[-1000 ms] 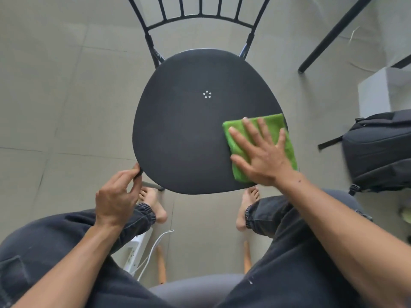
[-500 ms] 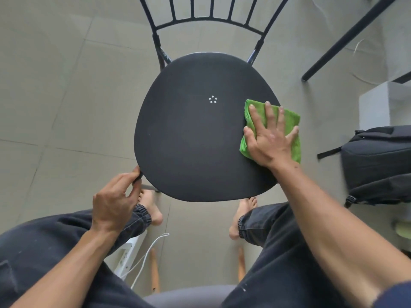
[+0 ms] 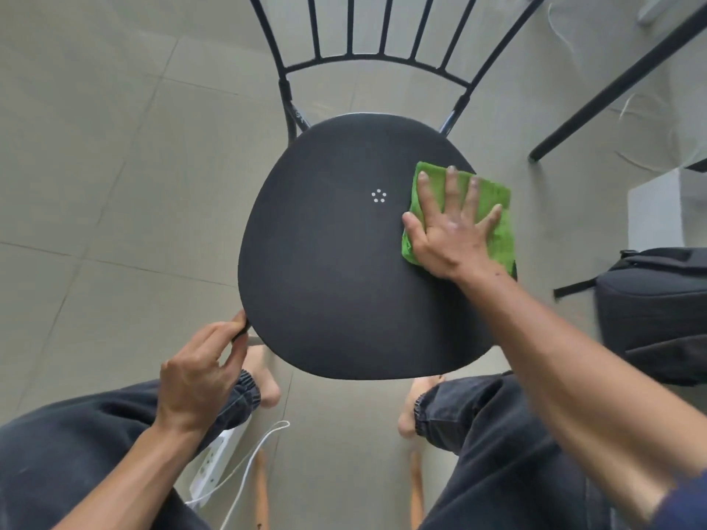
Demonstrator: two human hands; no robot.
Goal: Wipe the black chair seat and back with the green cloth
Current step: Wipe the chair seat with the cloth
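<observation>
The black chair seat (image 3: pixel 329 269) fills the middle of the head view, with a small ring of white dots near its centre. Its barred black backrest (image 3: pixel 377 59) rises at the top. A folded green cloth (image 3: pixel 495 208) lies on the seat's right side, partly over the edge. My right hand (image 3: pixel 449 231) presses flat on the cloth with fingers spread and straight. My left hand (image 3: pixel 201 372) grips the seat's front-left rim, fingers curled round the edge.
A black backpack (image 3: pixel 658 315) stands on the tiled floor to the right. A white box (image 3: pixel 665 208) and a slanted black table leg (image 3: pixel 612 86) are at the upper right. A white power strip (image 3: pixel 214 464) with cable lies by my left knee.
My right hand has slid the green cloth from the seat's front-right edge toward the backrest along the right side. My left hand has kept its grip on the rim.
</observation>
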